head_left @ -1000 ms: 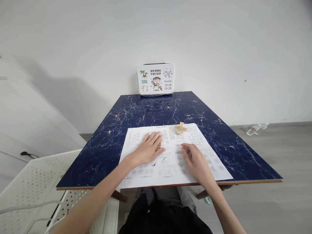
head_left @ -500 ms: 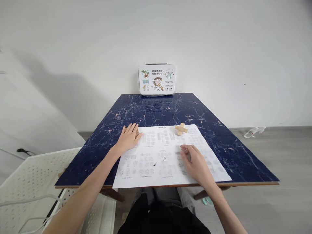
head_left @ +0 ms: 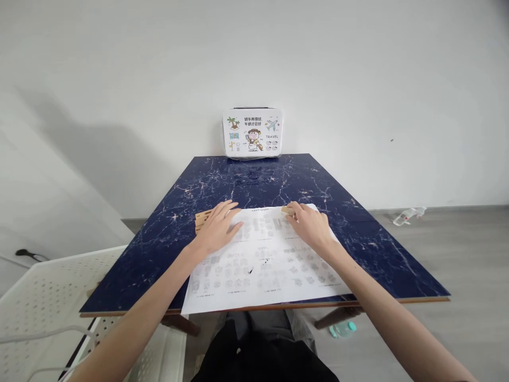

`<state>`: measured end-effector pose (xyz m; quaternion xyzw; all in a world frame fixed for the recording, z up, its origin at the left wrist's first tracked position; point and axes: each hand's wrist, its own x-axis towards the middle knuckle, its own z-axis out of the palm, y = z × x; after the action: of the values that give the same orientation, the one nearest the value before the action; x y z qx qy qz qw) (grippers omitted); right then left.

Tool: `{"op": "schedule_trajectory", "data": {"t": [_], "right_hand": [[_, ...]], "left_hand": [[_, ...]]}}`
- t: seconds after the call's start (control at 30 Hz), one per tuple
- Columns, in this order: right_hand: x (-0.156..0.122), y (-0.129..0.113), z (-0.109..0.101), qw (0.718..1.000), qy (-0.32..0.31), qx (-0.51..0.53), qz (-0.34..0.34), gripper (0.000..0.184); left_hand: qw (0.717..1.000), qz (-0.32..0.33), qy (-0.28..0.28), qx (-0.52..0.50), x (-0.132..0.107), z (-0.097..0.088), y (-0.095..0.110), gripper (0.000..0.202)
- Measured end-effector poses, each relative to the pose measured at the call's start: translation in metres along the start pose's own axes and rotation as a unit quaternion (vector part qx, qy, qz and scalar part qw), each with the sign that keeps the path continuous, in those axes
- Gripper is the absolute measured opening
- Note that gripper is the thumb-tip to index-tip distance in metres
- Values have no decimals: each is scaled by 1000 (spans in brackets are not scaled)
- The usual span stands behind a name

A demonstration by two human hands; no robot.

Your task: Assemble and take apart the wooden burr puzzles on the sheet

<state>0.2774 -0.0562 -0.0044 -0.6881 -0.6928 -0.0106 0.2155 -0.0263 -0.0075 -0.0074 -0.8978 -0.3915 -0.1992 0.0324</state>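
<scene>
A white printed sheet (head_left: 258,297) covers the near middle of the table, with rows of small grey diagrams on it. My left hand (head_left: 217,229) lies palm down at its left edge, fingers stretched out. Several light wooden sticks with notches (head_left: 202,218) show beside and partly under that hand. At the sheet's upper right, my right hand (head_left: 312,225) has its fingers bent around a small cross-shaped wooden puzzle piece (head_left: 286,210). Most of that piece is hidden behind the fingers.
The dark blue marbled table (head_left: 254,185) ends at a white wall. Against the wall stands a white case with cartoon prints (head_left: 253,133). A white perforated rack (head_left: 51,286) with cables is at left. Plastic bottles (head_left: 409,215) lie on the floor.
My right hand has moved up and closed around the wooden cross. My left hand has shifted slightly right and nearer, uncovering wooden sticks on its left.
</scene>
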Motion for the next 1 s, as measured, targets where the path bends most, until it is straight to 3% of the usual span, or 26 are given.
{"op": "schedule_trajectory", "data": {"t": [0.1,0.17,0.33,0.4,0.53,0.63,0.77,1.0], "right_hand": [[7,-2,2,1000,21,21,-9,21],[7,-5,4,993,27,110,-44,22],[-7,-21,13,912,-29,395,-111,30],[-13,-27,17,886,-59,445,-117,30],[-20,-30,20,857,-99,490,-128,29],[-23,-31,20,860,-95,482,-140,27],[-27,-35,18,886,-58,431,-161,23],[-29,-37,20,903,-16,389,-179,21]], "left_hand": [[997,0,-7,-81,8,-1,15,37],[990,-25,-8,-140,11,-2,26,35],[954,-112,-21,-276,11,-2,44,71],[943,-114,-41,-311,10,-2,47,78],[937,-110,-48,-328,8,-4,49,73],[939,-96,-32,-328,6,-7,49,69],[946,-72,-15,-314,4,-9,45,62],[934,-87,-43,-343,4,-7,43,67]]}}
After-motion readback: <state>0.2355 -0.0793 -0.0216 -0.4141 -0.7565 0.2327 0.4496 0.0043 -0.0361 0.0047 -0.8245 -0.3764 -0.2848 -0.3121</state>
